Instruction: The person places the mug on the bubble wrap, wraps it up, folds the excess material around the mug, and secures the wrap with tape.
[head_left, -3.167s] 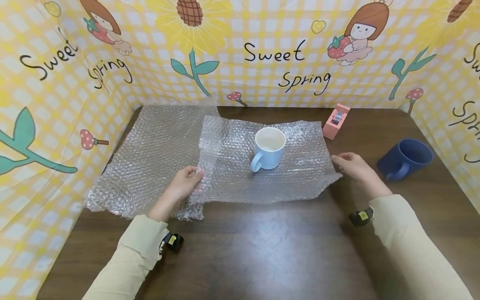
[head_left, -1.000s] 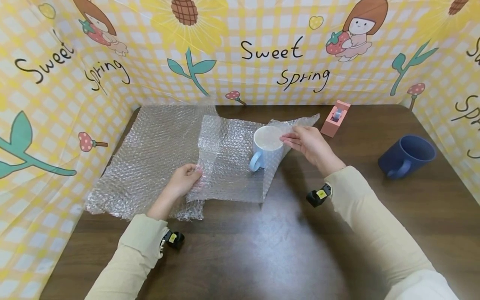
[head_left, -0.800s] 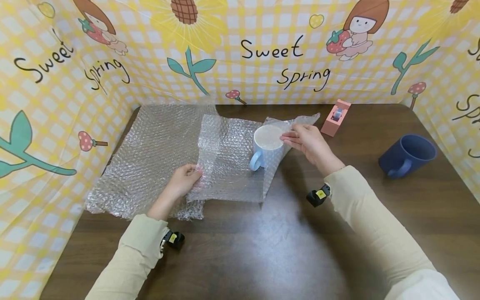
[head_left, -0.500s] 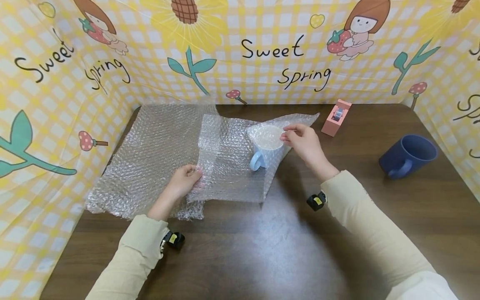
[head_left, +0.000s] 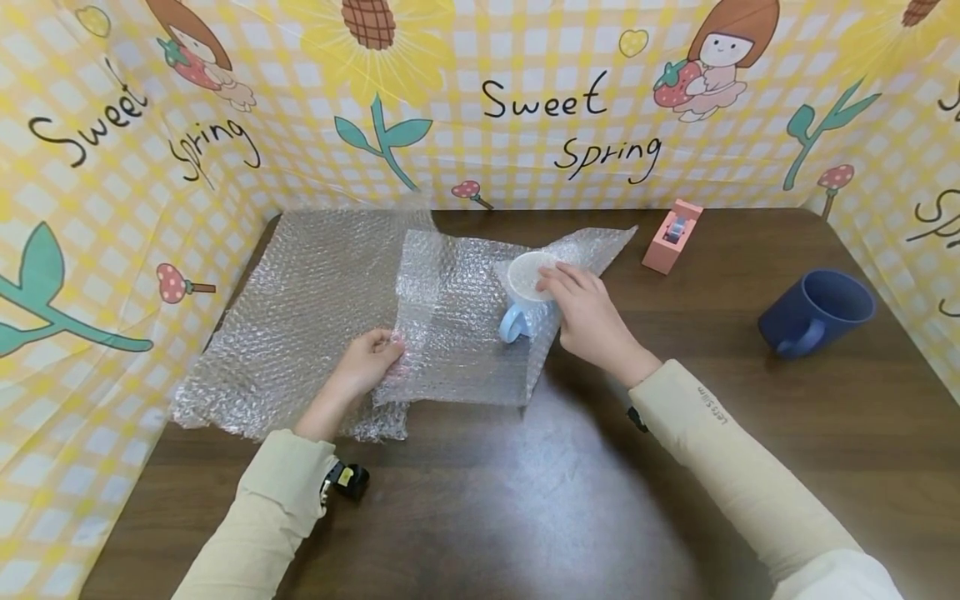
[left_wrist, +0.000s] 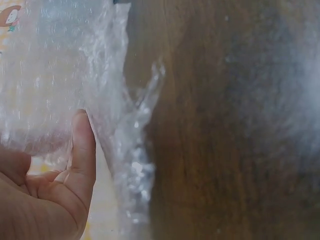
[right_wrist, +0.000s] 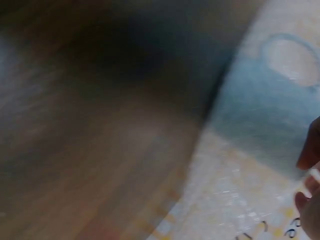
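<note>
A light blue mug (head_left: 516, 323) with a white inside stands on a small sheet of bubble wrap (head_left: 457, 333), its handle toward the left front. The sheet's right part is folded up against the mug's right side and over its mouth. My right hand (head_left: 592, 321) is at the right of the mug's rim, fingers bent over it and holding the folded wrap there. In the right wrist view, thumb and fingertips (right_wrist: 311, 150) are at the wrapped rim, partly cut off. My left hand (head_left: 367, 361) pinches the small sheet's left edge; its thumb (left_wrist: 82, 150) shows against the film.
A larger bubble wrap sheet (head_left: 300, 317) lies under the small sheet's left edge. A pink tape dispenser (head_left: 671, 242) stands at the back right, and a dark blue mug (head_left: 813, 315) farther right. Patterned cloth walls (head_left: 465, 150) enclose the brown table (head_left: 480, 517).
My right hand has brought the sheet's right side up and leftward over the light blue mug, then shifted from the wrap's edge onto the rim. The left hand has stayed in place.
</note>
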